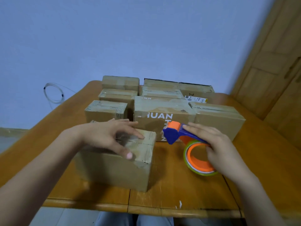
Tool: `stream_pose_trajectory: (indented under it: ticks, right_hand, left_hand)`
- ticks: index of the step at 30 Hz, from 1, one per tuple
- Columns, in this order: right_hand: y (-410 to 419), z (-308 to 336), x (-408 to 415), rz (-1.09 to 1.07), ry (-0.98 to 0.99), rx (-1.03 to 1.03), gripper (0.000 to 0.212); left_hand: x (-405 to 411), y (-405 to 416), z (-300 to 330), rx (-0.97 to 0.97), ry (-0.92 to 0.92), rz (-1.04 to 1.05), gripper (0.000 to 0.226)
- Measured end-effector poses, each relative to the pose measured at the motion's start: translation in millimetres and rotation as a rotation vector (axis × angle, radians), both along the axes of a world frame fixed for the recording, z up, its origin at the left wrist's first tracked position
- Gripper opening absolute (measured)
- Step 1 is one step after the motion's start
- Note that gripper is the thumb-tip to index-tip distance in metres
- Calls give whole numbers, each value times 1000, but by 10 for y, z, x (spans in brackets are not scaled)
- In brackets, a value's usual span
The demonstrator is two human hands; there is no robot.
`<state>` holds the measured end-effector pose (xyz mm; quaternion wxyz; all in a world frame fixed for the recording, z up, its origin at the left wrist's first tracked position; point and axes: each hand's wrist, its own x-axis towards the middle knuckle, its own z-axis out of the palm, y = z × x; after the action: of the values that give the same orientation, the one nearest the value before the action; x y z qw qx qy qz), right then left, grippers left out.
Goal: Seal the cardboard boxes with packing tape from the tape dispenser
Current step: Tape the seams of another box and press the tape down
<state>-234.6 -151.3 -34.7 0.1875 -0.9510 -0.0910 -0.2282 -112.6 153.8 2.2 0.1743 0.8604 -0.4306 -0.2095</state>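
Note:
A small cardboard box (117,168) stands on the wooden table (179,193) in front of me, its top flaps closed along a middle seam. My left hand (107,136) rests flat on the box top with fingers spread. Just right of the box is a blue and orange tape dispenser (184,136) with a roll of clear tape (197,159). My right hand (216,142) grips the dispenser from above, fingers along its blue handle and thumb side against the roll. The dispenser's blue head points toward the box's far right corner.
Several other cardboard boxes (164,118) are packed together at the back of the table, some with tape across their tops. A wooden door (276,62) stands at the right. A coiled white cable (53,93) hangs on the blue wall at the left.

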Motion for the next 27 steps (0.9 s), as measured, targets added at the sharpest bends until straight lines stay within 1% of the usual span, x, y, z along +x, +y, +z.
stream_pose_trajectory:
  ticks: [2, 4, 6, 9, 12, 14, 17, 18, 20, 22, 25, 27]
  right_hand:
    - [73, -70, 19, -1, -36, 56, 93]
    - [163, -154, 27, -6, -55, 126, 96]
    - [235, -241, 26, -20, -72, 199, 92]
    - [272, -351, 4, -54, -148, 249, 89]
    - [274, -377, -61, -98, -228, 293, 72]
    - [261, -368, -102, -128, -267, 312, 70]
    - [244, -362, -151, -149, -308, 334, 77]
    - [241, -366, -166, -149, -314, 345, 80]
    - [227, -379, -191, -163, -318, 358, 93]
    - [218, -393, -226, -167, -327, 375, 98]
    - [220, -384, -275, -156, -353, 402, 91]
    - [230, -363, -298, -148, -377, 391, 78]
  left_hand:
    - [12, 28, -48, 69, -54, -18, 79]
    - [-4, 22, -95, 113, -120, -4, 79]
    - [-46, -30, -133, 161, -210, 43, 82]
    - [-144, -173, -190, 207, -381, 125, 85]
    - [-230, -300, -200, 239, -473, 166, 87]
    - [-253, -351, -157, 241, -470, 169, 87]
    - [-251, -405, -82, 222, -362, 180, 81]
    - [-255, -421, -77, 196, -316, 189, 78]
    - [-277, -444, -95, 129, -240, 212, 75]
    - [-314, -455, -133, 67, -204, 244, 73]
    - [-395, -491, -188, -14, -196, 309, 70]
    - [-455, -543, -231, -59, -208, 377, 68]
